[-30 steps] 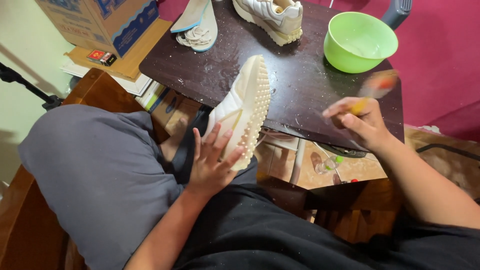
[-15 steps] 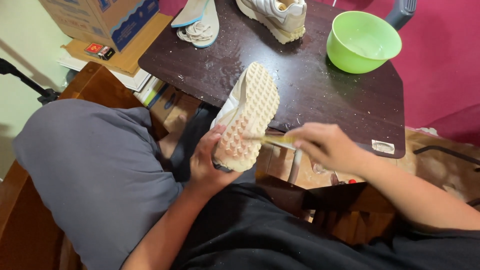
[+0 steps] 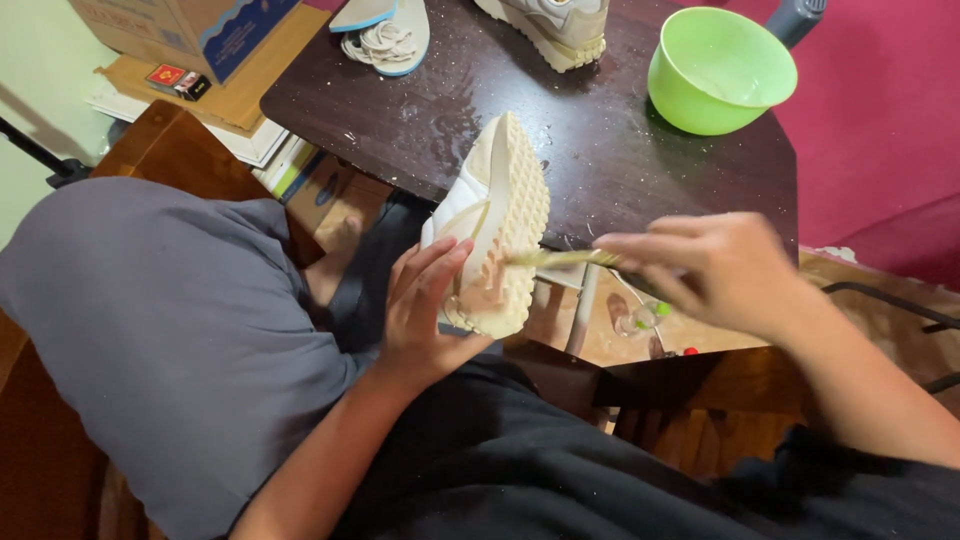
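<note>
A cream-white sneaker (image 3: 500,215) lies on its side at the near edge of the dark table (image 3: 620,150), its knobbly sole facing right. My left hand (image 3: 425,310) cups the heel end from below and holds it. My right hand (image 3: 715,270) grips a thin brush (image 3: 560,258) whose tip presses against the sole near the heel. The brush handle is mostly hidden inside my fingers.
A green bowl (image 3: 722,68) stands at the table's far right. A second sneaker (image 3: 555,25) and a pale insole (image 3: 385,30) lie at the far edge. A cardboard box (image 3: 185,25) sits on stacked books at the left. My grey-clad knee (image 3: 170,310) fills the lower left.
My right hand came from the table's right edge leftward to the sneaker and put the brush to the sole. The left hand closed more tightly around the heel.
</note>
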